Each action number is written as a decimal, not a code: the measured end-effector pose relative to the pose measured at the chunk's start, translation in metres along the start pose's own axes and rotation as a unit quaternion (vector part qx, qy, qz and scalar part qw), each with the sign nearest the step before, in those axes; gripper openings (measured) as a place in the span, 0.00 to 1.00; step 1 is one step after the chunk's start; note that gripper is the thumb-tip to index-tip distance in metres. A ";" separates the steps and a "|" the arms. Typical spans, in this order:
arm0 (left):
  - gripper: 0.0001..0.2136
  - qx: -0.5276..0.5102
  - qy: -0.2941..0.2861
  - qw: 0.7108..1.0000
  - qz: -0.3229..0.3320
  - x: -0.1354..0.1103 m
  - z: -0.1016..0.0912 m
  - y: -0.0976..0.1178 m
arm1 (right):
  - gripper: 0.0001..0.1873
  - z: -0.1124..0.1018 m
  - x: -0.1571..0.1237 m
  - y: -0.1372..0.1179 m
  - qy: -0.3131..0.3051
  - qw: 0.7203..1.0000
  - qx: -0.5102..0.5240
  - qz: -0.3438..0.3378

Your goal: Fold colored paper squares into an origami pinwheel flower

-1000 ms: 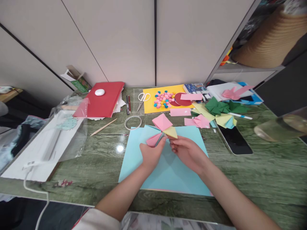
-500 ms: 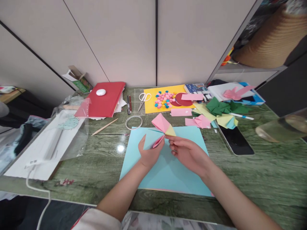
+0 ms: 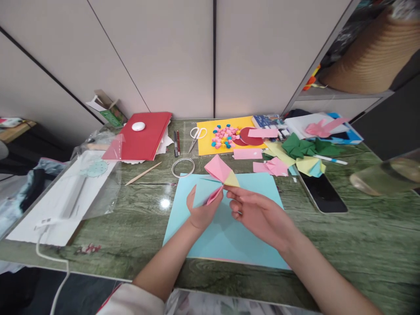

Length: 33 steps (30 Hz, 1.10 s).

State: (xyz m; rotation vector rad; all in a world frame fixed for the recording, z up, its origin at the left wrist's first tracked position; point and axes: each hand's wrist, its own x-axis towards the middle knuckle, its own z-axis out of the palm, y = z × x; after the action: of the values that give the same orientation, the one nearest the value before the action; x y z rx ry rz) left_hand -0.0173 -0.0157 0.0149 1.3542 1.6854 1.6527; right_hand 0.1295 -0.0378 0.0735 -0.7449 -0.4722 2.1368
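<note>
On my far left a clear plastic bag [image 3: 98, 192] lies flat on the desk [image 3: 138, 227], with a white sheet [image 3: 62, 205] bearing a teal drawing inside it. A white cable [image 3: 49, 262] trails off the near edge. Behind the bag, a small cardboard box [image 3: 106, 107] stands open against the wall; I cannot see what is in it. Next comes a red folder [image 3: 144, 140] with a white oval object [image 3: 138, 126] resting on top. A thin wooden stick [image 3: 143, 173], two pens [image 3: 176, 143], white-handled scissors [image 3: 196, 134] and a ring of tape [image 3: 183, 167] follow.

The desk is glossy, with a green marbled grain. A yellow sheet [image 3: 205, 148] at the back carries a cluster of small pink, blue and yellow beads [image 3: 225, 135] beside a dark red disc [image 3: 251, 136].

At centre, my left hand [image 3: 201, 210] is closed on the folded paper piece [image 3: 218, 173], a pinwheel of pink, yellow and blue triangular flaps. Its thumb stands up behind the blue flap and its fingers grip the lower pink one. The piece is held just above a large light blue sheet [image 3: 229, 236].

My right hand [image 3: 259, 214] is loosely curled, with its fingertips meeting the piece under the yellow flap. I cannot tell whether they pinch it.

Further right lie green folded papers [image 3: 303, 146], a dark phone [image 3: 321, 192] lying face up and a clear glass jar [image 3: 383, 175].
</note>
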 end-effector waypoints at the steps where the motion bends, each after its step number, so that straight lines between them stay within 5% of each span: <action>1: 0.08 -0.013 0.022 0.998 -0.050 -0.001 0.001 0.004 | 0.16 0.000 -0.001 -0.001 -0.004 1.000 0.001 0.003; 5: 0.08 -0.086 0.008 0.976 -0.201 -0.003 0.002 0.012 | 0.16 0.000 0.000 -0.003 -0.021 1.000 0.004 0.006; 9: 0.08 -0.128 -0.005 0.959 -0.253 -0.005 0.004 0.016 | 0.15 0.001 -0.001 -0.005 -0.023 1.000 -0.001 0.007; 16: 0.09 -0.050 0.088 0.981 -0.165 -0.007 0.007 0.033 | 0.10 -0.002 0.002 -0.001 -0.013 1.000 -0.015 0.016; 21: 0.10 -0.085 0.033 0.980 -0.178 -0.002 0.004 0.034 | 0.16 -0.010 0.016 0.011 0.044 0.981 -0.184 -0.045; 24: 0.10 -0.210 -0.069 0.947 -0.232 0.001 0.006 0.031 | 0.19 -0.014 0.022 0.013 0.121 0.946 -0.273 -0.123; 27: 0.11 -0.303 -0.161 0.892 -0.296 -0.002 0.008 0.029 | 0.18 -0.018 0.027 0.014 0.160 0.939 -0.253 -0.169; 33: 0.11 -0.359 -0.220 0.812 -0.404 -0.006 0.007 0.030 | 0.16 -0.022 0.031 0.016 0.189 0.937 -0.232 -0.179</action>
State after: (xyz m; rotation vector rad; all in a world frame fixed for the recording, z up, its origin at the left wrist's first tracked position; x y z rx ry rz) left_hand 0.0010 -0.0225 0.0394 0.4552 0.9498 1.1252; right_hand 0.1192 -0.0216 0.0368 -1.2018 -0.8429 1.5054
